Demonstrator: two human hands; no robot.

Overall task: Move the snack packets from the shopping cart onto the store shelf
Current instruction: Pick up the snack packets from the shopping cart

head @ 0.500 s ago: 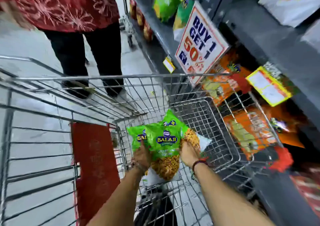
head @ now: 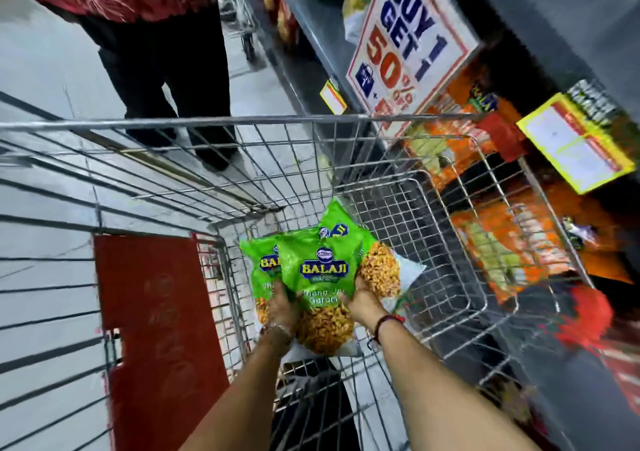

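A stack of green Balaji snack packets (head: 320,270) lies inside the wire shopping cart (head: 242,123), near its bottom. My left hand (head: 282,307) grips the stack's left side. My right hand (head: 363,300) grips its right side, with a red thread band at the wrist. Both arms reach down into the cart from the lower edge of the view. The store shelf (head: 311,38) runs along the right, with orange snack packets (head: 502,243) on a lower level seen through the cart's wire.
A person in a red patterned top and black trousers (head: 166,70) stands just beyond the cart's far rim. A "Buy 1 Get 1 50%" sign (head: 405,42) and yellow price tags (head: 575,142) stick out from the shelf. A red flap (head: 156,329) hangs on the cart's left.
Both hands keep their hold on the green packets. The stack has shifted only slightly, and the camera has leaned closer to the cart and shelf.
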